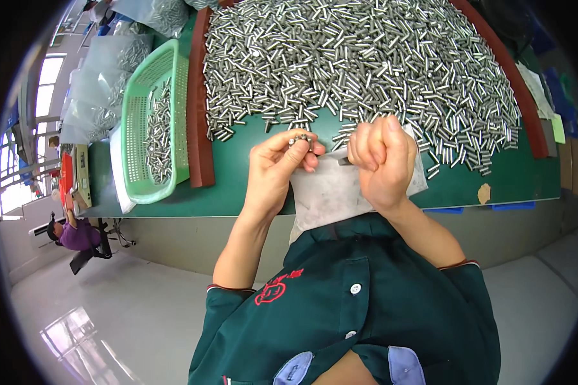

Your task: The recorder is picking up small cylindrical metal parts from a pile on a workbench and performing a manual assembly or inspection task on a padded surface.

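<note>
My left hand (277, 165) is closed around several short metal pins (300, 140), whose round ends show between thumb and fingers. To its right, my right hand (385, 162) is curled into a fist, and a grey metal pin (345, 162) pokes out at its left side. Whatever else lies inside that fist is hidden. Below both hands a stained whitish cloth (324, 196) hangs over the table's near edge. A wide heap of loose metal pins (359, 64) spreads just beyond my fingers.
Red-brown rails (202, 128) border the heap left and right on the green table (250, 202). Left stands a green plastic basket (181, 160) with more pins, beside clear bags (103, 83) of pins. Further left, a person (80, 235) sits near a scale-like device (80, 173).
</note>
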`<state>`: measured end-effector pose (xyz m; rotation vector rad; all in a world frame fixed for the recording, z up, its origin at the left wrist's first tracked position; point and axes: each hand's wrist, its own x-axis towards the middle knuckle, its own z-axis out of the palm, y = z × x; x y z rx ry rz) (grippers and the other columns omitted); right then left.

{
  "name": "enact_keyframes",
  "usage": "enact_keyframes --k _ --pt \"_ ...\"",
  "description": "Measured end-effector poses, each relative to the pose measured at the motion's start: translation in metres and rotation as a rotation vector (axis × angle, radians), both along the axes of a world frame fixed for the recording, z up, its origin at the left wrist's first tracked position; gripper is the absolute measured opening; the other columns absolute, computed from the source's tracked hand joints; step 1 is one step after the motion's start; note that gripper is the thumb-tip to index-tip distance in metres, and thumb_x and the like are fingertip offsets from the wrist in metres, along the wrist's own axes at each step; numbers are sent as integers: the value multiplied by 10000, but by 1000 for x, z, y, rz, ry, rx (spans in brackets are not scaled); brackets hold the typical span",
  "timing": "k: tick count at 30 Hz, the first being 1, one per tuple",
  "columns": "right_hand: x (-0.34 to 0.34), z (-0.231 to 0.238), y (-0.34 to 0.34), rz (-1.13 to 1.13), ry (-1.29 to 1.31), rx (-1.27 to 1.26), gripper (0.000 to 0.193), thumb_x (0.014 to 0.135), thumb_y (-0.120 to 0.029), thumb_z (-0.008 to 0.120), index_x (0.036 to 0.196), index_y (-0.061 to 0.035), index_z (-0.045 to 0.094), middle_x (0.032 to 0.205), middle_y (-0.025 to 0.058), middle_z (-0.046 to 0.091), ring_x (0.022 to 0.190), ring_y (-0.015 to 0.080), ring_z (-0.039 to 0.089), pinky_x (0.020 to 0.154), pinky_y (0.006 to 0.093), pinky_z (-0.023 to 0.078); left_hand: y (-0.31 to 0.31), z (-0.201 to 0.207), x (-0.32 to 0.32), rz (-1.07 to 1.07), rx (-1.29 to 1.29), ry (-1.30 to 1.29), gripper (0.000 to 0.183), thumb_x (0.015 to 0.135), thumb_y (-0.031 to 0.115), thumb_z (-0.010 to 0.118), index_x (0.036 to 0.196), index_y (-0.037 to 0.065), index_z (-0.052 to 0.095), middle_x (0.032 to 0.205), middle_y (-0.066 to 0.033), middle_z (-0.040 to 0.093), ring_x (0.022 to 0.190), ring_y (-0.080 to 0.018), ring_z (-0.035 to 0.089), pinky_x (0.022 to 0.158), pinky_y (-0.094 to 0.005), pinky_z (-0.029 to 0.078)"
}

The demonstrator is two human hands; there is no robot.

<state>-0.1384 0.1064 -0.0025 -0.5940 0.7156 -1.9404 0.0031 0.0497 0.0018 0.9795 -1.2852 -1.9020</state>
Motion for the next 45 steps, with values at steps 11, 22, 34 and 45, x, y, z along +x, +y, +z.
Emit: enact_keyframes --k 11,22,34,45 --pt "2 4 -1 11 45 -38 385 898 -164 282 523 -79 281 463 2 281 435 87 266 421 232 241 -15 0 3 -136 419 289 339 895 194 374 1050 -94 465 961 -224 570 718 -169 588 662 -243 495" --pt "2 1 -2 38 59 -59 371 898 -170 284 538 -80 287 459 7 287 432 86 254 422 233 247 -18 -3 6 -112 618 431 430 864 226 315 1098 -118 425 1034 -267 527 824 -254 591 780 -306 481" --pt "2 2 -3 30 93 -61 373 900 -202 276 543 -94 279 450 0 276 418 80 206 406 237 213 -26 -6 22 26 502 630 333 885 307 419 799 -3 507 793 -160 557 620 -144 504 543 -208 416" --pt "2 1 -2 10 123 -40 373 903 -224 261 550 -106 272 444 -7 260 405 77 170 399 243 196 -23 -6 3 130 -557 -364 151 812 113 538 753 -14 593 605 6 522 531 -46 408 469 -187 315"
